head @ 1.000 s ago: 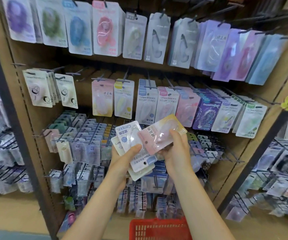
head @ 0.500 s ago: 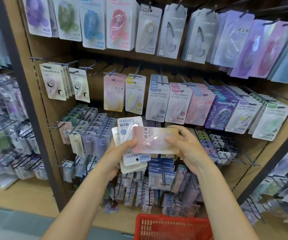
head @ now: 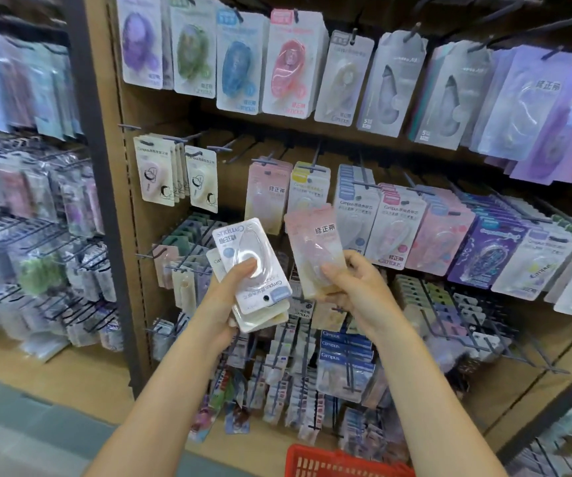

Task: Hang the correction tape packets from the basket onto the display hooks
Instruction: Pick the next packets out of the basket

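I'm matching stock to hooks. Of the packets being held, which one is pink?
The single pink packet pinched upright in the right hand. The left hand grips a fanned stack of white and cream packets, its top one upside down.

Glossy clear plastic packets (head: pixel 314 247), red plastic basket (head: pixel 339 464), matt wooden shelving (head: pixel 130 108)

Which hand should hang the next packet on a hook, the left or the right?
Probably the right hand. It pinches a single pink packet, upright and just below the matching pink packets on the hook. The left hand grips a whole stack of packets, so it is busy.
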The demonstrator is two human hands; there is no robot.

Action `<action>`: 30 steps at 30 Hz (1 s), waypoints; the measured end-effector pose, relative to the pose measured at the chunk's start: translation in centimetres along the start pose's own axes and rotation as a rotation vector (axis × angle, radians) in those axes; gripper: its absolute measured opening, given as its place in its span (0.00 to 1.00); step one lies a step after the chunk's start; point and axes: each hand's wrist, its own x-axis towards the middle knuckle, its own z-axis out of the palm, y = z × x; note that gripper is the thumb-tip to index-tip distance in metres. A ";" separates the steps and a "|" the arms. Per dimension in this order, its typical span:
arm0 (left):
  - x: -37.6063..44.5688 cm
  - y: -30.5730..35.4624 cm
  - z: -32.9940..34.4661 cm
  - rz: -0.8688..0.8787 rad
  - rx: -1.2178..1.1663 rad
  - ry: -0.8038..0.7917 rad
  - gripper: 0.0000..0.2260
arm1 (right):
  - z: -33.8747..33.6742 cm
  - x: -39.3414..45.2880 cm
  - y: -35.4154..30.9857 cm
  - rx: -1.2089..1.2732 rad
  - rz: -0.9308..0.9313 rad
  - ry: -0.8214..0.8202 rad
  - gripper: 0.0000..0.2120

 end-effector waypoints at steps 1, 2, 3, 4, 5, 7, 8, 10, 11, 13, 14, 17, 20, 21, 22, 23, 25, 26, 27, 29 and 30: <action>0.3 0.2 -0.6 0.006 -0.005 0.014 0.30 | 1.0 0.7 -0.1 -0.018 -0.012 -0.002 0.10; 0.5 0.5 -1.1 0.003 -0.008 0.013 0.31 | 2.0 1.3 -0.4 -0.044 -0.029 0.000 0.09; 0.7 0.8 -1.7 -0.003 -0.012 0.004 0.33 | 3.0 2.1 -0.7 -0.067 -0.048 0.005 0.08; 0.8 1.1 -2.2 -0.011 -0.019 -0.008 0.34 | 4.0 2.8 -0.9 -0.082 -0.067 0.013 0.08; 1.0 1.4 -2.7 -0.014 -0.028 -0.016 0.33 | 4.9 3.6 -1.1 -0.086 -0.082 0.024 0.07; 1.3 2.0 -3.6 -0.015 -0.040 -0.033 0.32 | 6.6 5.1 -1.4 -0.082 -0.100 0.059 0.06; 1.5 2.3 -3.9 -0.007 -0.038 -0.044 0.31 | 7.4 5.8 -1.5 -0.083 -0.104 0.080 0.06; 1.8 2.9 -4.4 0.014 -0.032 -0.055 0.30 | 8.6 7.2 -1.6 -0.092 -0.114 0.132 0.06; 2.1 3.0 -4.7 0.019 -0.029 -0.053 0.30 | 9.1 7.7 -1.6 -0.100 -0.122 0.163 0.06; 2.7 3.3 -5.4 0.019 -0.012 -0.038 0.31 | 10.0 8.3 -1.4 -0.116 -0.140 0.222 0.05; 3.0 3.4 -5.7 0.020 0.000 -0.030 0.32 | 10.4 8.4 -1.2 -0.125 -0.149 0.240 0.05; 3.8 3.4 -6.4 0.018 0.018 -0.027 0.32 | 11.4 8.6 -0.6 -0.170 -0.168 0.286 0.06; 4.1 3.4 -6.8 0.007 0.023 -0.043 0.33 | 11.9 8.5 -0.4 -0.184 -0.190 0.339 0.06; 4.2 3.4 -6.8 0.000 0.026 -0.060 0.33 | 12.0 8.4 -0.3 -0.174 -0.192 0.357 0.07; 4.2 3.5 -6.9 -0.009 0.029 -0.077 0.33 | 12.0 8.4 0.0 -0.167 -0.195 0.379 0.08; 4.3 3.6 -7.0 -0.017 0.026 -0.093 0.32 | 12.1 8.3 0.2 -0.162 -0.199 0.393 0.08; 4.3 3.8 -7.0 -0.025 0.004 -0.119 0.32 | 12.4 8.3 0.5 -0.160 -0.201 0.389 0.07; 4.4 3.9 -7.0 -0.028 -0.009 -0.132 0.32 | 12.6 8.6 0.4 -0.159 -0.197 0.383 0.06; 4.4 4.0 -7.0 -0.030 -0.019 -0.147 0.32 | 12.6 8.9 0.2 -0.155 -0.184 0.381 0.06; 4.6 4.1 -6.9 -0.027 -0.015 -0.160 0.31 | 12.8 9.7 -0.6 -0.166 -0.154 0.378 0.06; 4.7 4.2 -6.9 -0.022 0.000 -0.151 0.31 | 12.7 10.0 -0.9 -0.196 -0.136 0.372 0.06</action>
